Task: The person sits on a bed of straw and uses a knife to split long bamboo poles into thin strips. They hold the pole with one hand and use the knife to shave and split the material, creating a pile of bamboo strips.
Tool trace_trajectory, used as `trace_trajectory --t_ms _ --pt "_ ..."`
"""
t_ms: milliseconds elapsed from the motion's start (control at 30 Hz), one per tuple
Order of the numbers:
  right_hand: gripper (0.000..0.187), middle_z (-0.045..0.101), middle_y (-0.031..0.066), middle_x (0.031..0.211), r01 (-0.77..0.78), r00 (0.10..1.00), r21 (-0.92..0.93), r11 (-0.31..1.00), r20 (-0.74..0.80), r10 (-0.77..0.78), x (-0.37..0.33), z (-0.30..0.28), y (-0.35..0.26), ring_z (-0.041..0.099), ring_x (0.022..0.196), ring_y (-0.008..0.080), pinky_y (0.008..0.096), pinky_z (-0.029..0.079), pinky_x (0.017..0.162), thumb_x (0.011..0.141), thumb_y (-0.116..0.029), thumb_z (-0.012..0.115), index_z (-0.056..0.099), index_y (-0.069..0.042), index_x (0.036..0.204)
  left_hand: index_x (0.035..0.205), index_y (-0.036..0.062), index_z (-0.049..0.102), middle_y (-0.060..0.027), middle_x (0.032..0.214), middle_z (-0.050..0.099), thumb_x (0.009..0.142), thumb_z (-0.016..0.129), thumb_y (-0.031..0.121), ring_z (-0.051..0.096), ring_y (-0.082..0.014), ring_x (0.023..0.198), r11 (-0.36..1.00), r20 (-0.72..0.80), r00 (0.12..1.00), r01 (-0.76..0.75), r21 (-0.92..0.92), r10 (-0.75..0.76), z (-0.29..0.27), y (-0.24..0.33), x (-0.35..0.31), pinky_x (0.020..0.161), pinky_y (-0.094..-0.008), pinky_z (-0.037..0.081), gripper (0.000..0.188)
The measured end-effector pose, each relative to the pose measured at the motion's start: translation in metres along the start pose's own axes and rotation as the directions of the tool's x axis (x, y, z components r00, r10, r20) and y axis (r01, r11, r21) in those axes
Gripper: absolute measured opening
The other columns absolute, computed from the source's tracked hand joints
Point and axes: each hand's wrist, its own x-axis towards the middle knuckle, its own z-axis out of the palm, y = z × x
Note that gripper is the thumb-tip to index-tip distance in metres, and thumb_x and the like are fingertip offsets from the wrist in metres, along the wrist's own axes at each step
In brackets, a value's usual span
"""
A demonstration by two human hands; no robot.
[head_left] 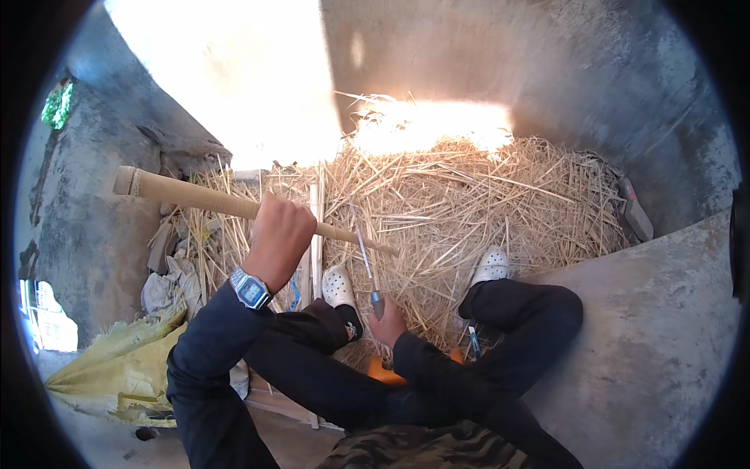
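Note:
My left hand (283, 234) is wrapped round a pale bamboo pole (195, 195), held slantwise from the upper left down toward the middle. Its thick end is at the left, and the narrower end lies over the straw near my feet. In my right hand (387, 324) is the grip of a thin, long-bladed tool (364, 254) with a grey handle; whether it is a knife or a saw cannot be made out. The blade points away from me and crosses the bamboo close to its narrow end. I cannot tell whether they touch.
Loose straw (461, 195) covers the ground between my white clogs (338, 287) and the concrete wall (500, 62). A yellow woven sack (129, 359) lies at the left. Something orange (384, 372) shows beneath me. A dark flat block (637, 209) leans at the right.

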Motion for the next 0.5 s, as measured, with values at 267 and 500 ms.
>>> trace_trajectory --t_ms 267,500 --pt "0.036 0.062 0.0219 0.078 0.010 0.999 0.019 1.000 0.049 -0.011 0.025 0.012 0.026 0.063 0.069 0.0388 0.0442 0.050 0.064 0.076 -0.018 0.065 0.053 0.001 0.105 0.061 0.0144 0.065 -0.0043 0.061 0.063 0.075 0.063 0.010 0.064 -0.0214 0.064 0.990 0.002 0.997 0.080 -0.116 -0.080 0.024 -0.013 0.012 0.056 -0.0352 0.042 0.015" --pt "0.040 0.063 0.0250 0.090 -0.166 0.981 -0.123 0.978 0.080 0.177 0.033 0.020 0.081 0.064 0.087 0.0386 0.0444 0.050 0.075 0.076 -0.016 0.063 0.054 0.001 0.112 0.063 0.0137 0.066 -0.0055 0.063 0.063 0.075 0.062 0.009 0.065 -0.0229 0.066 0.988 0.092 0.993 0.087 -0.124 -0.076 0.030 -0.023 0.006 0.058 -0.0362 0.045 0.013"
